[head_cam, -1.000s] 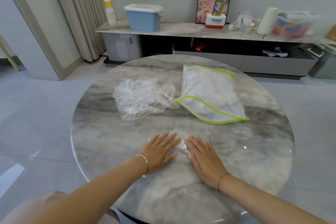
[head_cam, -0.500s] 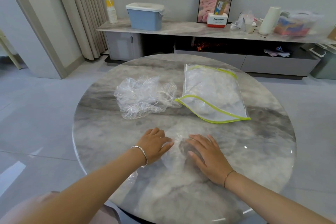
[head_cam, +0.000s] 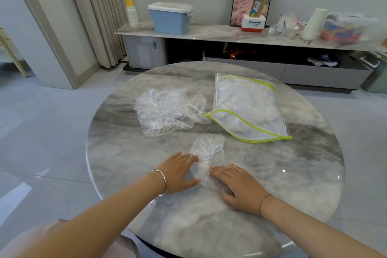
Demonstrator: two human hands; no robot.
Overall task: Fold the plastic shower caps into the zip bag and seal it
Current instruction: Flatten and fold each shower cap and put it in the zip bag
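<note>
A clear plastic shower cap (head_cam: 208, 153), folded into a narrow strip, lies on the round marble table (head_cam: 293, 184) in front of me. My left hand (head_cam: 179, 170) lies flat against its left side with straight fingers. My right hand (head_cam: 238, 186) presses flat on its near end. Behind them a loose heap of crumpled clear shower caps (head_cam: 165, 111) sits left of centre. To its right lies the clear zip bag (head_cam: 247, 107) with a yellow-green zipper; its mouth gapes toward the heap and it holds folded caps.
Beyond the table runs a long low cabinet (head_cam: 209, 35) carrying a blue lidded bin (head_cam: 170, 18), stacked paper cups, a framed picture, a white-and-red box and clutter. Curtains hang at the back left. Grey tiled floor surrounds the table.
The cap that lay spread flat under both palms is now gathered into a narrow folded strip between my hands. Both hands stay flat on the table beside it.
</note>
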